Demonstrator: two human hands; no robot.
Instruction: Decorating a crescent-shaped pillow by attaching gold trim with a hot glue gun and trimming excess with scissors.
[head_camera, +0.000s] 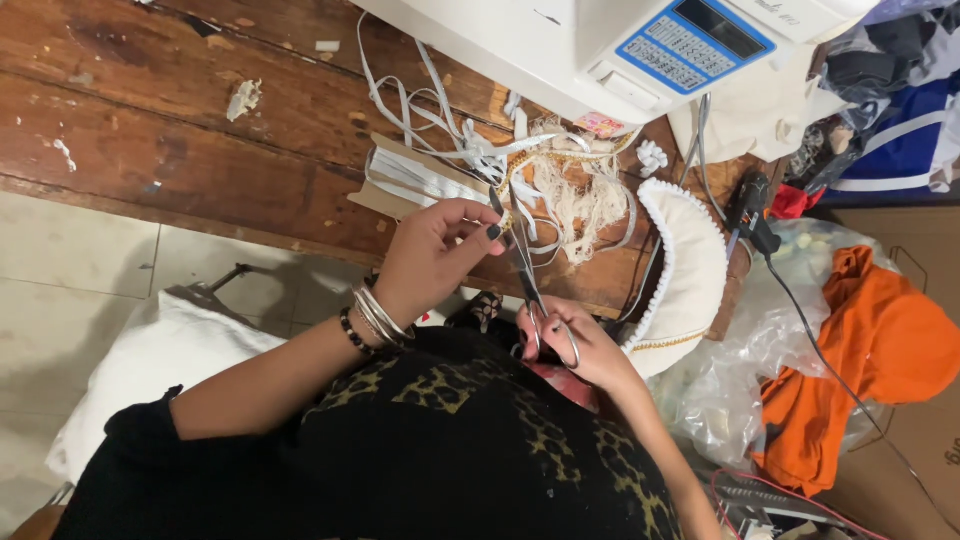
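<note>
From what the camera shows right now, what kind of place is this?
Probably a home sewing corner or small tailoring workshop: a white sewing machine stands on a worn wooden table, the right hand holds scissors, and the left hand pinches trim.

a worn dark wooden desk (150, 110), scratched and flecked with white paint, fills the upper left. below it lies a pale tiled floor (60, 270). a white cushion (150, 370) sits beside the desk. at the right stand cardboard boxes (900, 460) and a clear plastic bag (730, 390).
</note>
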